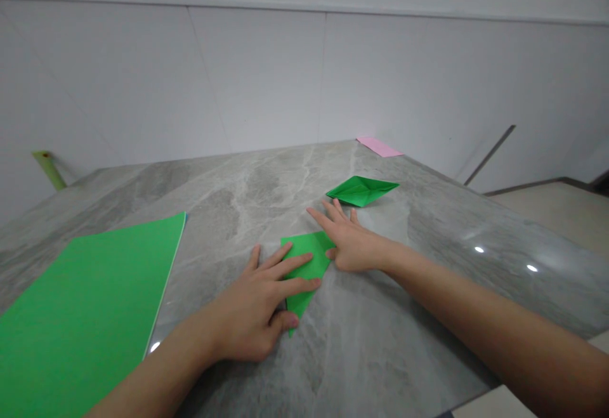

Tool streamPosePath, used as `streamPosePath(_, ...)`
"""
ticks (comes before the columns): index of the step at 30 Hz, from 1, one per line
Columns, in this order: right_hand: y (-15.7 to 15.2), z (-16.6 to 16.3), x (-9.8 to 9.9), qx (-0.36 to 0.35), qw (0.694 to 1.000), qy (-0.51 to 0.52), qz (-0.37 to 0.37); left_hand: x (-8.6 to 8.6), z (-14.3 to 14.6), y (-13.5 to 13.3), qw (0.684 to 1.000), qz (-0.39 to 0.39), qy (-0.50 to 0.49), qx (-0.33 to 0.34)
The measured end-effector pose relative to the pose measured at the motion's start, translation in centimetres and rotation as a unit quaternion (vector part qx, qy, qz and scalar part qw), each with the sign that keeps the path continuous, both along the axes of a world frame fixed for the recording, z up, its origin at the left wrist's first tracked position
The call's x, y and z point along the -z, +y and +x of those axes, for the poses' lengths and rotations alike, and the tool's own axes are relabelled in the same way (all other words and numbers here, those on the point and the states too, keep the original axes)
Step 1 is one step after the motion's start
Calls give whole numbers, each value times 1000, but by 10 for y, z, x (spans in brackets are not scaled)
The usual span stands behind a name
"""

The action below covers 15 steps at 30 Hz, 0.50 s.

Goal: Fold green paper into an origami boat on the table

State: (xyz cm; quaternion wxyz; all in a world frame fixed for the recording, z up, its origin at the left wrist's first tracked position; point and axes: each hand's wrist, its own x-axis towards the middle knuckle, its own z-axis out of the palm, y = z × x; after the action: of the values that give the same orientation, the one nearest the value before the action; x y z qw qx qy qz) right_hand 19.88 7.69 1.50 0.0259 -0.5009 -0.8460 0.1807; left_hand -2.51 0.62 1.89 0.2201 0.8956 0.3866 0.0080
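Note:
A small piece of folded green paper (pixel 304 270) lies on the grey marbled tabletop, narrowing to a point toward me. Across its left and lower part my left hand (pixel 261 307) rests flat, fingers spread. My right hand (pixel 349 240) touches the paper's right corner, its fingers stretched out away from me and its thumb beside the edge. Just beyond those fingertips sits a darker green folded paper shape (pixel 360 191), pointed at both ends like a boat. Parts of the paper under both hands are hidden.
A stack of large green paper sheets (pixel 95 304) lies at the left. Near the wall, a pink piece of paper (pixel 379 146) rests at the table's far edge. The marbled table (pixel 238 196) reaches to the white wall (pixel 257 75). Floor (pixel 561 205) shows beyond its right edge.

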Motion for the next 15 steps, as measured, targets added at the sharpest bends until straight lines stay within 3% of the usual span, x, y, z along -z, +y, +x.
streamPosePath(12,11,13,-4,25,998,-47,12,-3,-5,3,1000,-9,14,16)
streamPosePath(15,13,17,-2,17,998,-49,47,-1,-9,5,999,-3,26,28)
